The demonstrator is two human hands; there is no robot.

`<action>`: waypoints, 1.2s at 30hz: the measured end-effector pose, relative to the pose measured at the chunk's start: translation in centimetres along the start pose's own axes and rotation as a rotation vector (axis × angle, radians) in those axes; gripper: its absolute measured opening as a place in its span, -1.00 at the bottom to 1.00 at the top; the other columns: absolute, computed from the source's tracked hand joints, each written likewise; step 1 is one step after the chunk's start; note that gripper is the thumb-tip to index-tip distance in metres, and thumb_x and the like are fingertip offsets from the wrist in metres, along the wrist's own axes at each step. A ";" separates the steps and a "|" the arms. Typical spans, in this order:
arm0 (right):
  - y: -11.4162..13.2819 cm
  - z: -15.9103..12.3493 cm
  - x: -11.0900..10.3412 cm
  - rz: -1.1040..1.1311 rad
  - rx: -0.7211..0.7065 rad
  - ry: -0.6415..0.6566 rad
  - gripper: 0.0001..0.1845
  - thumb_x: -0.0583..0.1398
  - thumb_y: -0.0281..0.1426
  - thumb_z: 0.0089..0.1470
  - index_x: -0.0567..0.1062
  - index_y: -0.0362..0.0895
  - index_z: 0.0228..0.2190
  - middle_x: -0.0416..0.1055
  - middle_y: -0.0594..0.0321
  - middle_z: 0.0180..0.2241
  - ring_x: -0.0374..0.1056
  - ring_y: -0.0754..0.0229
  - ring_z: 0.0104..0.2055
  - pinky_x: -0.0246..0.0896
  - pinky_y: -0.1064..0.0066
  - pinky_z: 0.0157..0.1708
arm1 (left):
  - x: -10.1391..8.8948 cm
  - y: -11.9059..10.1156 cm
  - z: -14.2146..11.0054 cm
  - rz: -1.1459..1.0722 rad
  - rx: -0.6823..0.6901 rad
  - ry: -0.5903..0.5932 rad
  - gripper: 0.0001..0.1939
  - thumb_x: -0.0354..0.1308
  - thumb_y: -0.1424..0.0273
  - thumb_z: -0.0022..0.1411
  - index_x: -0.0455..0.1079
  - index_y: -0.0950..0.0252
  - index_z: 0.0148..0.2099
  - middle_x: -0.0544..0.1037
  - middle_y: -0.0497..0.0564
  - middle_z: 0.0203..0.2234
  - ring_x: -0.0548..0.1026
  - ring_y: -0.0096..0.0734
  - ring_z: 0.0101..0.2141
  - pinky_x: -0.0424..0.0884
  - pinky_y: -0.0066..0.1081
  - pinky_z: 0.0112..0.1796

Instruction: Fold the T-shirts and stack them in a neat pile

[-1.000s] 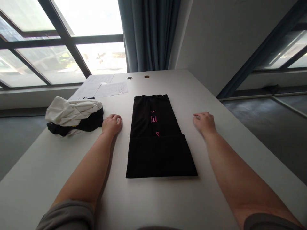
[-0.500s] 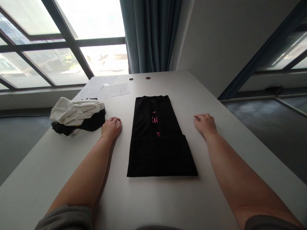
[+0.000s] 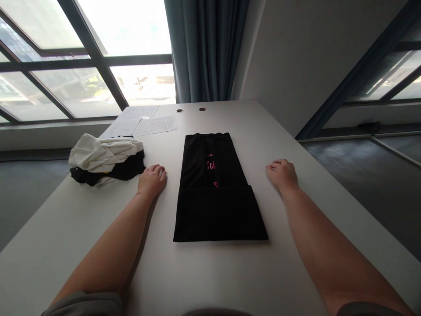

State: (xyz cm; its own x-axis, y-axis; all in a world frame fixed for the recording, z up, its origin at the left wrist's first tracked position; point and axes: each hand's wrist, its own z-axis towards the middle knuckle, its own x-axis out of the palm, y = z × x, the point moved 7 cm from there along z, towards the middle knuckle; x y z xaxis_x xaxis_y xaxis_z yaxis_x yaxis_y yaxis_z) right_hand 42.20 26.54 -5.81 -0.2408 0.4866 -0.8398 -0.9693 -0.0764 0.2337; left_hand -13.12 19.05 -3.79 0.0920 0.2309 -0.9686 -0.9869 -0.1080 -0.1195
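Note:
A black garment (image 3: 217, 210), folded into a long rectangle, lies flat on the white table between my hands. Its near part is folded up over the rest, and pink lettering shows, partly covered, above that fold. My left hand (image 3: 152, 180) rests on the table left of the garment, fingers loosely bent and slightly apart, holding nothing. Right beside it lies a rumpled heap of clothes, a white cloth (image 3: 103, 151) over a black cloth (image 3: 128, 167). To the right of the garment, my right hand (image 3: 283, 174) rests with its fingers curled in, and nothing shows in it. Neither hand touches the folded garment.
Printed paper sheets (image 3: 154, 125) lie at the table's far left. Two round cable holes, a left one (image 3: 179, 110) and a right one (image 3: 202, 109), sit near the far edge. Beyond stand a blue curtain (image 3: 207, 52), windows and a wall (image 3: 289, 57).
My right hand's fingers have drawn in a little more. The view has shifted slightly; the garment, the clothes heap and my left hand stay in place.

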 end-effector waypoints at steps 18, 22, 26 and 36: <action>0.2 -4.7 -3.1 -0.039 -0.132 -0.026 -0.70 0.16 -0.31 0.16 0.67 -0.13 -0.43 0.55 0.01 -0.22 0.38 0.00 -0.23 0.35 0.16 -0.05 | -0.4 -0.1 -2.0 0.017 0.087 -0.042 -0.59 0.00 0.22 0.42 0.53 0.25 0.13 0.52 0.14 0.21 0.47 -0.01 0.17 0.36 -0.12 0.18; 0.6 -4.6 -3.5 -0.029 -0.141 -0.063 -0.71 0.16 -0.34 0.15 0.66 -0.13 -0.46 0.55 0.01 -0.21 0.37 -0.01 -0.22 0.35 0.14 -0.03 | -0.4 0.0 -2.8 0.009 0.117 -0.057 -0.58 -0.01 0.22 0.42 0.53 0.27 0.13 0.52 0.15 0.20 0.47 0.00 0.17 0.36 -0.11 0.18; 1.1 -4.4 -4.0 0.004 -0.160 -0.119 -0.69 0.16 -0.32 0.19 0.67 -0.14 -0.42 0.54 -0.01 -0.21 0.38 -0.02 -0.19 0.36 0.12 -0.01 | -0.4 0.1 -3.6 0.009 0.137 -0.063 -0.56 -0.03 0.20 0.44 0.55 0.26 0.13 0.53 0.15 0.19 0.48 0.02 0.15 0.37 -0.09 0.16; 1.3 -4.2 -3.9 0.099 -0.173 -0.113 -0.73 0.18 -0.33 0.19 0.67 -0.13 -0.39 0.53 0.01 -0.21 0.39 -0.04 -0.14 0.36 0.06 0.04 | -0.9 -0.8 -3.9 -0.022 0.177 -0.072 -0.61 -0.03 0.18 0.45 0.60 0.17 0.02 0.58 0.09 0.12 0.52 -0.04 0.08 0.39 -0.14 0.14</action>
State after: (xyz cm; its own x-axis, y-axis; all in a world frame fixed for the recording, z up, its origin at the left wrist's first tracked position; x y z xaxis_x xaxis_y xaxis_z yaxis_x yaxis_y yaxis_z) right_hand 41.66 20.92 -4.30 -0.3372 0.5629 -0.7546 -0.9377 -0.2721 0.2160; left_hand -11.87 15.18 -3.65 0.1108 0.3004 -0.9474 -0.9932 0.0682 -0.0946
